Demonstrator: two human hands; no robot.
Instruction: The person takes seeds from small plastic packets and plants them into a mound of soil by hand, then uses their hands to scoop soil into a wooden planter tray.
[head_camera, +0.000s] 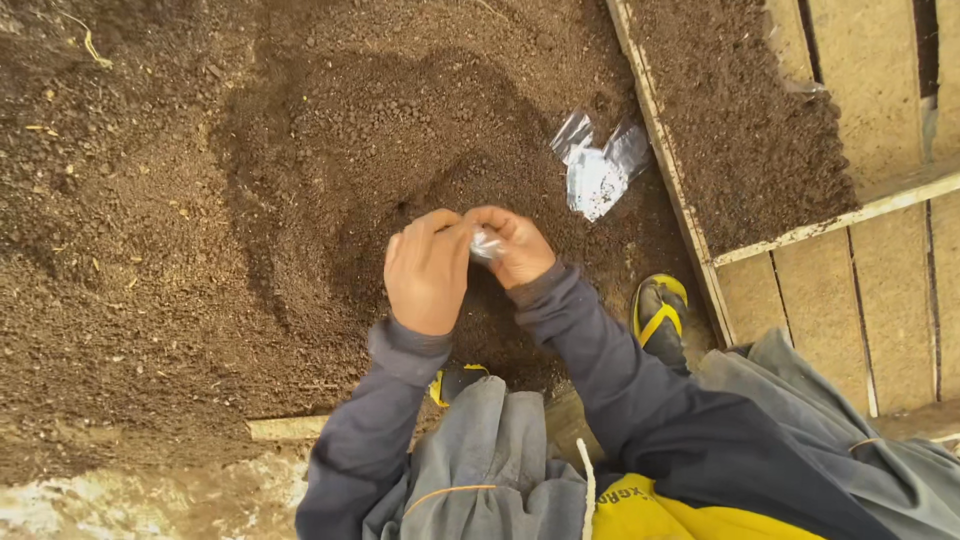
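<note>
My left hand (428, 272) and my right hand (515, 245) meet over a mound of dark brown soil (330, 150). Between their fingertips they pinch a small clear plastic bag (486, 245), mostly hidden by the fingers. Both arms wear dark grey sleeves. A second stack of small clear plastic bags (598, 170) lies on the soil, up and to the right of my hands.
A wooden frame (668, 160) with more soil inside runs along the right, with pale planks (880, 100) beyond it. My feet in yellow-and-black sandals (660, 310) stand at the soil's edge. A wooden strip (285, 428) borders the soil at the bottom left.
</note>
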